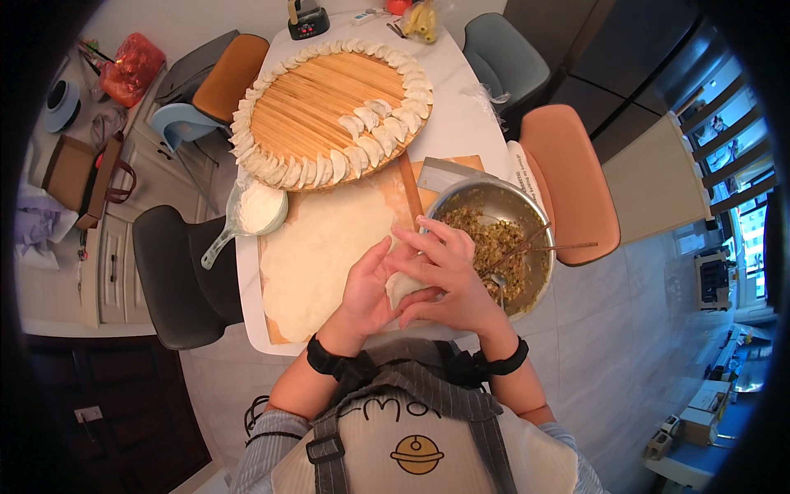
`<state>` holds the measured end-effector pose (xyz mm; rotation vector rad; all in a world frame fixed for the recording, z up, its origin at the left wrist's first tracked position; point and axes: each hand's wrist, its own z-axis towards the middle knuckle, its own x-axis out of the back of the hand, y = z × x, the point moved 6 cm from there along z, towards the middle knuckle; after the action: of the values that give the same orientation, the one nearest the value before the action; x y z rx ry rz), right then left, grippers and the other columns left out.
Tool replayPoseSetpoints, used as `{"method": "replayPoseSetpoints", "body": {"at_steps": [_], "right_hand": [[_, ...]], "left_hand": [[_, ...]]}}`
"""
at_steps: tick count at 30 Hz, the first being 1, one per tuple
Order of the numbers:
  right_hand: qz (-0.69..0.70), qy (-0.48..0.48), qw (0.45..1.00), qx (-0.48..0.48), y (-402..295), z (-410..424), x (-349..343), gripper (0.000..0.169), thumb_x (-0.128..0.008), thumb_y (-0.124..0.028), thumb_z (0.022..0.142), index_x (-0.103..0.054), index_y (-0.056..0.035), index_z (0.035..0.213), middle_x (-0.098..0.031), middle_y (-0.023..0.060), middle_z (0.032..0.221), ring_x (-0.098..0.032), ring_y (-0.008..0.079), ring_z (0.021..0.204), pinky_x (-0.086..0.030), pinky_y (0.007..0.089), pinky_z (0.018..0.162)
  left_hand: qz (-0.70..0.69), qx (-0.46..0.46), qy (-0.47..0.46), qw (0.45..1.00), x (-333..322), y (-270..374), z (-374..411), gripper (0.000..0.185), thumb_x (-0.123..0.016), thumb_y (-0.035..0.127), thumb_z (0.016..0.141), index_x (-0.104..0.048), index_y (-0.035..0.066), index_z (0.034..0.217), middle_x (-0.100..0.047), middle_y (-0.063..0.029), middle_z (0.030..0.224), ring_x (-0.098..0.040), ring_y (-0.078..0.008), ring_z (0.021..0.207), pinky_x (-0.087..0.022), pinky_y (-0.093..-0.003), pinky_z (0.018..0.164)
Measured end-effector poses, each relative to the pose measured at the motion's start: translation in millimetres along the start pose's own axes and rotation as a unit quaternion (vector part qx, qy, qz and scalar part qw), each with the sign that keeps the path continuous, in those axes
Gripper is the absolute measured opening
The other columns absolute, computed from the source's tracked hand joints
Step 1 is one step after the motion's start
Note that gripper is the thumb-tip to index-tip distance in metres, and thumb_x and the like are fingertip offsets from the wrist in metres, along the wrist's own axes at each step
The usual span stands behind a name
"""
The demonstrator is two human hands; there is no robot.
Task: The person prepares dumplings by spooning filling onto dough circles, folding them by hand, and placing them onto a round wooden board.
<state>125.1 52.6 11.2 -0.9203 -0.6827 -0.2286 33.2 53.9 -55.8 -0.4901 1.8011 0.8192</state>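
Observation:
Between my two hands, over the table's near edge, is a pale dumpling (402, 286), partly hidden by fingers. My left hand (368, 289) cups it from the left, while my right hand (445, 268) closes over it from the right with fingers bent. Under and beyond my left hand spreads a large sheet of rolled dough (327, 247) on a wooden board. At my right hand stands a steel bowl (548, 272) of chopped filling (494, 238), with chopsticks (571, 246) and a spoon (499, 281) in it. Folded dumplings (370, 148) ring a round bamboo tray (321, 92) farther back.
A scoop of flour (259, 207) sits at the table's left edge, its handle overhanging. A broad metal blade (453, 175) lies behind the bowl. Chairs (571, 185) flank the white table (466, 102); bananas (422, 21) are at its far end.

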Motion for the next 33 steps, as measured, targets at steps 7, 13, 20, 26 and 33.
{"method": "replayPoseSetpoints", "body": {"at_steps": [7,13,20,26,33], "right_hand": [[0.037,-0.006,0.997,0.063,-7,6,-3,0.032,-0.076,-0.024,0.056,-0.07,-0.0185,0.087,-0.057,-0.0009,0.116,-0.04,0.0267,0.115,-0.025,0.0392,0.096],[0.048,-0.012,0.995,0.083,-12,10,-10,0.013,-0.072,-0.01,0.059,-0.067,-0.0165,0.069,-0.062,-0.0056,0.101,-0.046,0.0234,0.113,-0.024,0.0403,0.094],[0.068,0.019,0.997,-0.017,-22,12,-16,0.04,-0.074,-0.014,0.061,-0.064,-0.0122,0.1,-0.06,0.0028,0.107,-0.047,0.0261,0.112,-0.031,0.0403,0.094],[0.02,0.015,0.999,-0.042,-10,-2,-43,0.043,-0.074,-0.012,0.063,-0.061,-0.0087,0.104,-0.059,0.0043,0.107,-0.05,0.0249,0.106,-0.036,0.0372,0.092],[0.383,0.058,0.839,-0.382,55,-95,-136,0.032,-0.066,-0.001,0.075,-0.056,-0.0039,0.106,-0.06,0.0012,0.096,-0.054,0.0085,0.087,-0.044,0.0227,0.074]], "left_hand": [[0.025,-0.001,-0.043,0.999,-8,3,-6,0.059,-0.02,0.046,0.094,-0.033,0.003,0.132,-0.048,-0.0111,0.124,-0.057,-0.0207,0.1,-0.051,-0.0297,0.071],[-0.083,0.026,-0.113,0.99,-15,3,-12,0.065,-0.02,0.053,0.092,-0.038,0.002,0.128,-0.054,-0.0136,0.114,-0.059,-0.0183,0.092,-0.049,-0.0252,0.063],[0.058,0.051,0.096,0.992,1,16,-27,0.066,-0.02,0.053,0.092,-0.037,0.003,0.13,-0.053,-0.0116,0.117,-0.058,-0.0212,0.093,-0.048,-0.0284,0.071],[0.096,0.024,0.069,0.993,16,30,-33,0.064,-0.021,0.051,0.092,-0.031,0.004,0.135,-0.042,-0.0125,0.13,-0.046,-0.0235,0.115,-0.039,-0.0334,0.092],[0.189,0.112,0.114,0.969,114,21,-44,0.049,-0.033,0.036,0.094,-0.036,0.007,0.132,-0.045,-0.0131,0.128,-0.045,-0.022,0.115,-0.036,-0.0325,0.096]]}}
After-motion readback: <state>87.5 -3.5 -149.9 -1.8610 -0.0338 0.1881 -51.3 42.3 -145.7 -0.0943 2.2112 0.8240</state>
